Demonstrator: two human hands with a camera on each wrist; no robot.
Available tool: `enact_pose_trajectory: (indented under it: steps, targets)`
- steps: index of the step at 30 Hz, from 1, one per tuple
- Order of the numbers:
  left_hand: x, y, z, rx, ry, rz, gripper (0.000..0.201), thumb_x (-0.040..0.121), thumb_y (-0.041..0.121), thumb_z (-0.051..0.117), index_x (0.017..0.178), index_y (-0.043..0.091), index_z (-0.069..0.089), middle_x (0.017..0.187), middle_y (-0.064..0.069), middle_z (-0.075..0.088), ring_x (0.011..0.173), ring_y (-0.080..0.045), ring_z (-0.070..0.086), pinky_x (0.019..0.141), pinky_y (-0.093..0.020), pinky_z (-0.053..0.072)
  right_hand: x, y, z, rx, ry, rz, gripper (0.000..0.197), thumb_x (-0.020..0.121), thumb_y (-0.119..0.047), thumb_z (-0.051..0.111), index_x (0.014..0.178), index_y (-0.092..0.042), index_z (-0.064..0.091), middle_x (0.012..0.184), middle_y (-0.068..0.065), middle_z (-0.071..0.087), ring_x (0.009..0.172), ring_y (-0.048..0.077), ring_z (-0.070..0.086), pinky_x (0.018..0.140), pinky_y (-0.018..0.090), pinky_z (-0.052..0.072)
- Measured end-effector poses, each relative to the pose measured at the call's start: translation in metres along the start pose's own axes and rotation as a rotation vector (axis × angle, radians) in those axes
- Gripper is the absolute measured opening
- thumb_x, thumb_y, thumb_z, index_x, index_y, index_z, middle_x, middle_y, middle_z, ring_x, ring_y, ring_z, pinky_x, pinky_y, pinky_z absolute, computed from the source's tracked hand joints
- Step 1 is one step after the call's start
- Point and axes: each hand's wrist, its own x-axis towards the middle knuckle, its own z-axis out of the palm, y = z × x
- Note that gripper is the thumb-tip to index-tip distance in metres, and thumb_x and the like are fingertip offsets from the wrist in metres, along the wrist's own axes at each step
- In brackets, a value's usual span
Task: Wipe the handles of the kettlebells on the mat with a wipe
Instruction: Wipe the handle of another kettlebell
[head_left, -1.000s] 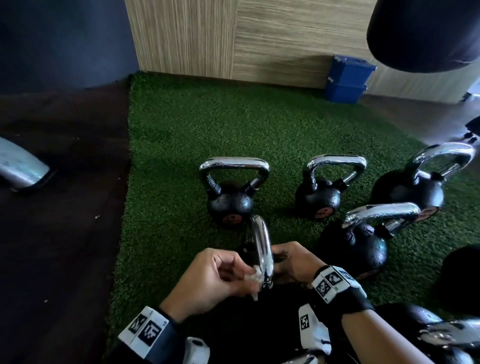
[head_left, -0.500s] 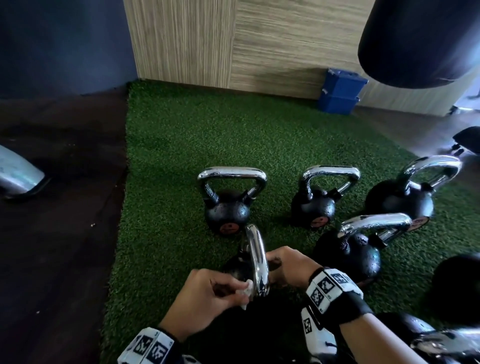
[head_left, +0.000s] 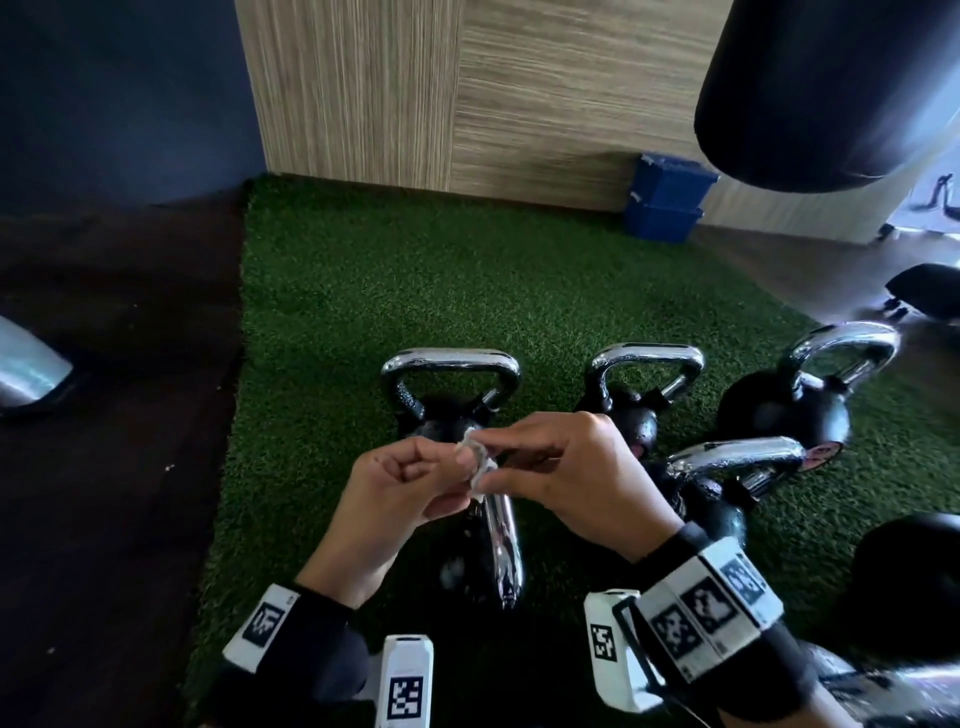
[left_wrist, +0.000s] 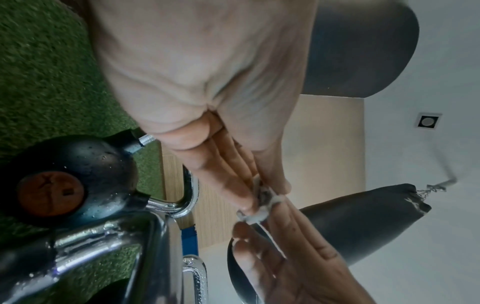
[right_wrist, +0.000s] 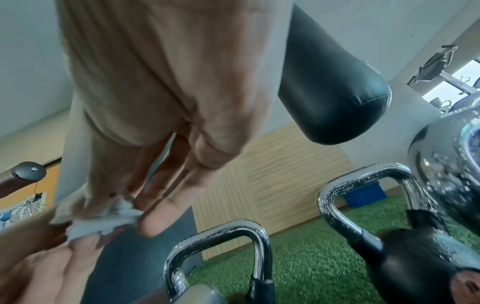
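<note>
Wipe (head_left: 475, 460) | pinched between left hand (head_left: 402, 491), right hand (head_left: 574, 478) | above handle (head_left: 501, 540)

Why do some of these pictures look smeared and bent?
Head view: wide lens bends the wood wall; chrome kettlebell handle glares. Left wrist view: the palm of the left hand is close and soft. Right wrist view: wipe and fingers blur; droplets glint on handles.

Green turf mat (head_left: 415, 291) covers the floor, its left edge meeting dark flooring (head_left: 114, 415). Five black kettlebells with chrome handles stand on it: three in a back row (head_left: 447, 415) (head_left: 631, 410) (head_left: 789, 410), two nearer (head_left: 483, 566) (head_left: 711, 509). Blue bins (head_left: 667, 205) sit beyond the far edge.
</note>
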Motion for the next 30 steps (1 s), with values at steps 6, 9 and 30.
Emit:
enact_pose_trajectory:
  steps: [6, 9, 30]
  targets:
    - [-0.002, 0.003, 0.004, 0.210, 0.021, 0.020, 0.041, 0.079, 0.057, 0.066, 0.095, 0.024, 0.085, 0.097, -0.006, 0.081, 0.086, -0.011, 0.073, 0.079, -0.023, 0.060, -0.004, 0.009, 0.009, 0.017, 0.128, 0.060, 0.028, 0.073, -0.021, 0.090, 0.100, -0.025, 0.082, 0.090, -0.013, 0.079, 0.080, -0.002, 0.073, 0.077, 0.020, 0.059]
    - [-0.002, -0.008, -0.010, 0.437, -0.037, 0.010, 0.024, 0.092, 0.052, 0.059, 0.109, 0.051, 0.076, 0.111, 0.016, 0.078, 0.105, 0.000, 0.070, 0.096, -0.025, 0.052, -0.002, 0.026, 0.006, -0.024, 0.125, 0.147, 0.023, 0.076, -0.018, 0.087, 0.096, -0.027, 0.082, 0.087, -0.013, 0.079, 0.078, 0.004, 0.074, 0.079, 0.032, 0.061]
    - [0.010, -0.115, -0.025, 0.743, -0.357, 0.223, 0.131, 0.062, 0.022, 0.089, 0.162, 0.041, 0.007, 0.136, 0.029, 0.054, 0.114, 0.006, 0.062, 0.092, -0.008, 0.048, -0.006, 0.111, 0.069, 0.128, 0.080, 0.621, 0.038, 0.078, -0.005, 0.083, 0.059, -0.037, 0.075, 0.062, -0.008, 0.073, 0.059, 0.016, 0.072, 0.064, 0.043, 0.065]
